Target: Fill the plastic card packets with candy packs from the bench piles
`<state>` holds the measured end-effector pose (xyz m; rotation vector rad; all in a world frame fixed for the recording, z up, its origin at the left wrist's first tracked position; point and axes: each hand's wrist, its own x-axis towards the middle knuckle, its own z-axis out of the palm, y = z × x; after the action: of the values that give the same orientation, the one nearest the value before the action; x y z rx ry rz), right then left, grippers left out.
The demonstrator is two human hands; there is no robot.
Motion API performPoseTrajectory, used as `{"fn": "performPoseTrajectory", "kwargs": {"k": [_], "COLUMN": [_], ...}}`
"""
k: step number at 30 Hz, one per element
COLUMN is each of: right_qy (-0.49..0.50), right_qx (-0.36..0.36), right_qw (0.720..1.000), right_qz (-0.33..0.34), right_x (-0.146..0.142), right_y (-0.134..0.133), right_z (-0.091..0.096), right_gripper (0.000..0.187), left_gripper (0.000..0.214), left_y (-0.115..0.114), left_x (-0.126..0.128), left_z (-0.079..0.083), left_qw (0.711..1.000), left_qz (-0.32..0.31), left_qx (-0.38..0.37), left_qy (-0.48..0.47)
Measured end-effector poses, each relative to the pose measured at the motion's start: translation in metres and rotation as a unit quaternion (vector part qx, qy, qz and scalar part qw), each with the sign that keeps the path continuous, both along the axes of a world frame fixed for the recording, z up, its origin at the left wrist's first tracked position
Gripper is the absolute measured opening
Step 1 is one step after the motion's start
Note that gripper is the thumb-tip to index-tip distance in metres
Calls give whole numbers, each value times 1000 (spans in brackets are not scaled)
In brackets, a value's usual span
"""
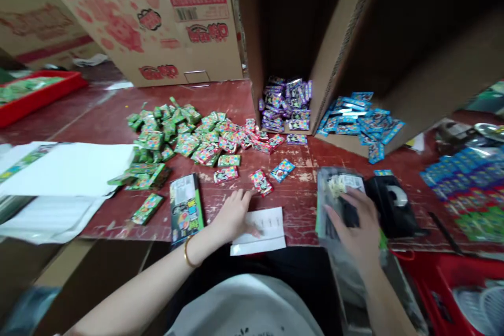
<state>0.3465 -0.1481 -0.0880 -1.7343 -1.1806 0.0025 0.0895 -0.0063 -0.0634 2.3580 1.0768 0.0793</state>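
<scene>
My left hand [233, 216] hovers by the left edge of a white printed card [265, 227] at the table's front edge, its fingers stretched out and thumb apart. Left of it lies a dark box with a green edge [185, 205]. Beyond its fingertips are a red candy packet [261, 182] and a blue packet [282, 170]. My right hand [357, 215] is over a stack of clear plastic sleeves [323, 194], thumb and fingers apart. Whether its fingers touch the top sleeve I cannot tell.
Green packets [151, 139], purple packets [287, 102] and blue packets [360, 115] lie in heaps. Cardboard boxes [165, 52] stand at the back. A black tape dispenser [394, 207] sits at right, white sheets [71, 168] at left. A red tray [43, 92] is far left.
</scene>
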Motion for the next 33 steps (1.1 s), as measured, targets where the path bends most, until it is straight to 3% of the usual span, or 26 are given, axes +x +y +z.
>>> {"fn": "performPoseTrajectory", "kwargs": {"k": [1,3,4,6,8,13,15,17,21,26,33], "right_qy": [34,97,123,156,166,168,163,165,169,134,51], "right_qx": [-27,-104,-140,-185,-193,-182,-181,-167,-162,-178,-110], "right_qw": [996,961,939,910,906,912,914,918,921,932,964], "right_qz": [78,235,290,338,339,326,323,320,312,285,238], "right_x": [-14,-42,-53,-68,-74,-73,-75,-78,-82,-80,-89], "right_y": [12,38,51,71,82,79,75,74,75,75,72], "right_z": [3,4,3,0,0,10,16,23,41,58,60], "right_gripper": [44,53,51,30,8,30,35,29,16,19,36], "left_gripper": [82,63,51,32,20,28,36,40,29,19,44], "left_y": [4,6,6,6,8,13,12,10,5,2,-2], "left_x": [-9,-18,-19,-22,-26,-46,-50,-50,-47,-49,-57], "left_z": [-4,-10,-10,-5,5,32,39,44,56,62,59], "left_qw": [1000,999,998,997,995,978,983,989,982,969,974], "left_qz": [8,13,13,16,17,30,18,-9,-47,53,73], "left_qx": [-17,-45,-53,-64,-77,-115,-78,-26,6,-61,63], "left_qy": [18,13,1,-26,-60,-173,-163,-146,-184,-233,-207]}}
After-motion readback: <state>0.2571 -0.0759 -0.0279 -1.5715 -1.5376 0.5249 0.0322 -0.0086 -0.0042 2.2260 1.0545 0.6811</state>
